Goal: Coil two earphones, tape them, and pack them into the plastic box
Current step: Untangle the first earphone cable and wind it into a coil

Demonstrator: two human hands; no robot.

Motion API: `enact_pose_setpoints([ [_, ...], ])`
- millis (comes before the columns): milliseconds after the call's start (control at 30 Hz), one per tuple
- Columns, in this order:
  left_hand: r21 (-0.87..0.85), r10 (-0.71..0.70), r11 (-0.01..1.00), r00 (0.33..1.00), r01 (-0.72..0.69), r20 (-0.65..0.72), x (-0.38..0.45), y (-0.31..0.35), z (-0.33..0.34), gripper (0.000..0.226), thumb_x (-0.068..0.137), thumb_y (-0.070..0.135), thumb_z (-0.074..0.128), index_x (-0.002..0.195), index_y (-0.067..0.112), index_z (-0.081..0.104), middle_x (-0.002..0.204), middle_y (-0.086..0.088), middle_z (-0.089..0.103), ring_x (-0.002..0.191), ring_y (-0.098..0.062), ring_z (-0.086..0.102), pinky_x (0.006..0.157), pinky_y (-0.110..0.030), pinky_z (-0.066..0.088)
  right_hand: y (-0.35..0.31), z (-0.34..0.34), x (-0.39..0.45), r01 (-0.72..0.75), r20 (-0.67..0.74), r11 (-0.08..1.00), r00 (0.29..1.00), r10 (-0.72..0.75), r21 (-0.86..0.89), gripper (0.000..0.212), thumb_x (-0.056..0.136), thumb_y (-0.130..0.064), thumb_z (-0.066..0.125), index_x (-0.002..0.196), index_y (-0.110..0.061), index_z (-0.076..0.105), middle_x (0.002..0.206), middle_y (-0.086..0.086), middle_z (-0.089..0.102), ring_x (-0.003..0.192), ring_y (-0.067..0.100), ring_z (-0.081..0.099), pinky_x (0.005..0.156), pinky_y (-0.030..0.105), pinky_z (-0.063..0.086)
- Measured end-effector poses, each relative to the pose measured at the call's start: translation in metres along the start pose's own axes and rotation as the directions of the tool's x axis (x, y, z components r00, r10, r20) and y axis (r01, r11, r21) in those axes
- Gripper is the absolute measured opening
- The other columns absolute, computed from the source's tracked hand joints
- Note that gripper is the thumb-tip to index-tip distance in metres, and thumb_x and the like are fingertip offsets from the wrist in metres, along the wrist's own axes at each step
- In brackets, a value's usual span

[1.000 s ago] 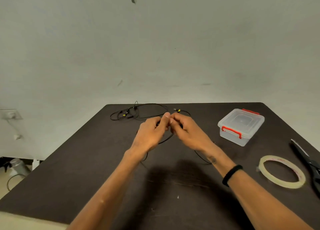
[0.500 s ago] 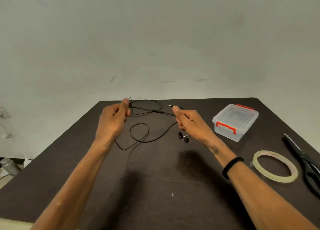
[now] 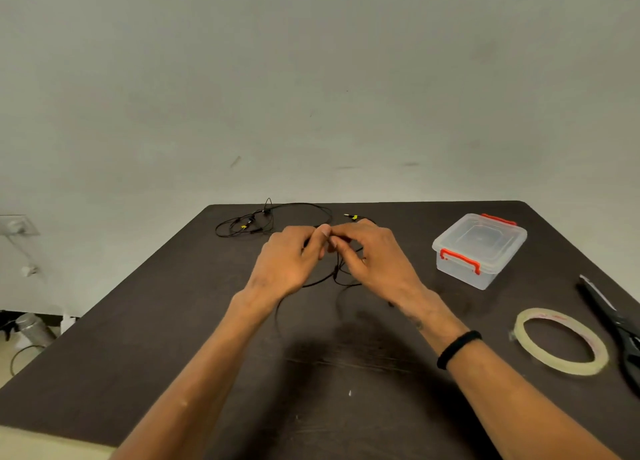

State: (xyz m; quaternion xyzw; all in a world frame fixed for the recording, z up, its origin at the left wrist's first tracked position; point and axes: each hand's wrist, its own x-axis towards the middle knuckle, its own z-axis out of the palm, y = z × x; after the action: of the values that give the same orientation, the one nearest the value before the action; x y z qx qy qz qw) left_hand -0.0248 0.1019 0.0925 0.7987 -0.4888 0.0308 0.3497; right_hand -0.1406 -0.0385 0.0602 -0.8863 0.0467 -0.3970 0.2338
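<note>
Both hands met above the middle of the dark brown table (image 3: 173,338). The left hand (image 3: 287,262) and the right hand (image 3: 377,258) each pinched the thin black earphone cable (image 3: 337,276) between curled fingertips, thumbs touching. Its slack hung in loose loops directly beneath and toward the observer, long axis roughly left to right; coiling appeared barely begun. The second black earphone (image 3: 249,224) lay tangled at the far edge, nearer the left hand. The clear plastic box with red clasps (image 3: 479,248) stood lidded, right of the hands, nearer the right one. The roll of clear tape (image 3: 561,341) and black scissors (image 3: 616,321) lay untouched further right
</note>
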Motion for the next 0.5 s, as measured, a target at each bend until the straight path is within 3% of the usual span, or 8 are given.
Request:
enact_pose_setpoints([
  [133,-0.16,-0.077,0.984,0.997,0.078,0.018,-0.006,-0.003,0.003,0.053,0.109,0.051,0.04,0.072,0.019,0.06,0.05,0.01,0.049,0.043,-0.005,0.041,0.052,-0.027,0.036,0.012,0.005,-0.001,-0.005,-0.066,0.993,0.998,-0.003,-0.116,0.018,0.104,-0.019,0.061,0.116,-0.016,0.074,0.095,-0.005,0.072,0.094,0.018,0.057,0.081,0.038,0.053],
  [233,-0.269,-0.124,0.953,0.99,0.137,0.064,-0.009,-0.013,-0.003,0.048,0.108,0.047,0.044,0.076,0.017,0.064,0.047,0.012,0.045,0.042,-0.003,0.038,0.053,-0.025,0.034,0.026,0.003,-0.003,-0.164,-0.22,0.977,0.967,0.131,-0.14,0.016,0.106,-0.02,0.056,0.112,-0.017,0.071,0.096,-0.005,0.07,0.094,0.017,0.053,0.076,0.031,0.047],
  [333,-0.248,-0.1,0.961,0.989,0.124,0.106,-0.014,-0.019,-0.011,0.043,0.107,0.045,0.048,0.078,0.02,0.066,0.049,0.012,0.041,0.044,-0.006,0.035,0.054,-0.029,0.032,0.037,-0.003,-0.005,-0.28,-0.248,0.949,0.939,0.239,-0.147,0.018,0.107,-0.022,0.054,0.114,-0.018,0.071,0.102,-0.003,0.07,0.097,0.016,0.054,0.076,0.025,0.041],
  [400,-0.21,-0.069,0.974,0.992,0.09,0.103,-0.014,-0.016,-0.014,0.041,0.108,0.044,0.047,0.079,0.021,0.065,0.051,0.01,0.039,0.045,-0.008,0.033,0.052,-0.028,0.032,0.033,-0.001,-0.006,-0.207,-0.249,0.957,0.956,0.153,-0.205,0.024,0.105,-0.018,0.057,0.123,-0.014,0.071,0.115,0.002,0.069,0.107,0.019,0.055,0.086,0.024,0.045],
  [500,-0.07,0.015,0.997,0.998,-0.011,0.057,-0.007,-0.008,-0.015,0.04,0.109,0.041,0.046,0.079,0.022,0.063,0.048,0.009,0.043,0.045,-0.007,0.041,0.054,-0.029,0.032,0.014,0.006,-0.006,0.02,-0.233,0.962,0.969,-0.085,-0.271,0.037,0.1,-0.015,0.063,0.136,-0.008,0.066,0.135,0.007,0.061,0.116,0.023,0.055,0.096,0.028,0.051],
])
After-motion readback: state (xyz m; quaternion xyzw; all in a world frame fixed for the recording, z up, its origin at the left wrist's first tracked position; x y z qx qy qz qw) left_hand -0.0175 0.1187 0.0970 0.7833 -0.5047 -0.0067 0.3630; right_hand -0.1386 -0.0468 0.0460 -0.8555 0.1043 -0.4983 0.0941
